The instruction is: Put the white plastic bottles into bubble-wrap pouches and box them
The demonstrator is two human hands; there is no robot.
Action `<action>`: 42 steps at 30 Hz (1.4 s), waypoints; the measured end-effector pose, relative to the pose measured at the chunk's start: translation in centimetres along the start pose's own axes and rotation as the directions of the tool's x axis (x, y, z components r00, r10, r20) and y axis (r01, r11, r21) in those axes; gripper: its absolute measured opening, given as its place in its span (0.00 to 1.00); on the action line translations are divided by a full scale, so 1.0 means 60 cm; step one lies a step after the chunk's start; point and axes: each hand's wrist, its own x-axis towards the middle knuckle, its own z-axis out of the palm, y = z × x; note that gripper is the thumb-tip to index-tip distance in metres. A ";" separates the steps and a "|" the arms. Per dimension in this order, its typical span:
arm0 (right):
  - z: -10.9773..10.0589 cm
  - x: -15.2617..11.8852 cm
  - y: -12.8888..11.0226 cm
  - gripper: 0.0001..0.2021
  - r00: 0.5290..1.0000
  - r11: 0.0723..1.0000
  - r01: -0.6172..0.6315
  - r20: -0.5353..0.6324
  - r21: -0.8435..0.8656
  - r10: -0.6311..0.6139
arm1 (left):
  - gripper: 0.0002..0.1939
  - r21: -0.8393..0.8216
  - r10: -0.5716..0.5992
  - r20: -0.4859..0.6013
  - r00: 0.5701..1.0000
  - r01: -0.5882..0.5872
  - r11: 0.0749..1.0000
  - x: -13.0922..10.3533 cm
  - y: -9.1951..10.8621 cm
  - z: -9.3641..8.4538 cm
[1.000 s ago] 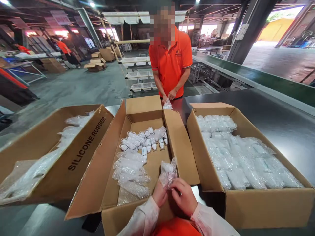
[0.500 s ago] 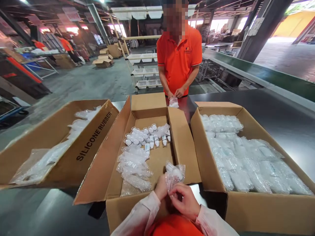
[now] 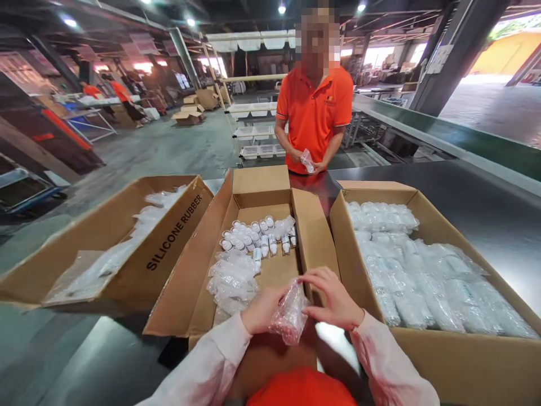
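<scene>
My left hand (image 3: 262, 310) is closed on the left side of a clear bubble-wrap bag (image 3: 291, 321), held over the near end of the middle cardboard box (image 3: 274, 276). Whatever is inside the bag is hard to make out through the plastic. On the bag's right, my right hand (image 3: 332, 299) has its thumb and fingers apart, the fingertips close to the bag's upper edge. Inside the middle box, several small white bottles (image 3: 240, 237) stand and lie at the far end. A pile of bubble-wrap bags (image 3: 232, 279) lies nearer, along the left wall.
At the right, a cardboard box (image 3: 422, 338) holds rows of bubble-wrapped items (image 3: 426, 270). To the left stands a box marked SILICONE RUBBER (image 3: 169, 237) with more clear bags. Across the dark table (image 3: 448, 186), a co-worker (image 3: 315, 118) in an orange shirt handles a small clear bag.
The bag in my left hand has come nearer and turned. My right hand has gone from pinching its lower end to spread fingers at its right side. The co-worker's hands have risen.
</scene>
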 end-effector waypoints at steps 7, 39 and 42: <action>0.014 0.023 0.023 0.30 0.815 0.815 -0.347 0.579 0.465 0.017 | 0.30 -0.089 0.170 -0.238 0.956 -0.196 0.976 -0.033 0.058 -0.146; -0.008 -0.093 -0.028 0.36 0.984 0.835 -0.078 0.095 -0.544 0.153 | 0.24 -0.855 -0.174 0.342 0.923 0.383 0.350 0.035 0.059 0.065; -0.105 -0.104 0.024 0.30 0.941 0.840 -0.324 -0.237 -0.435 0.240 | 0.27 -0.921 -0.210 0.247 0.946 0.296 0.252 0.045 0.062 0.045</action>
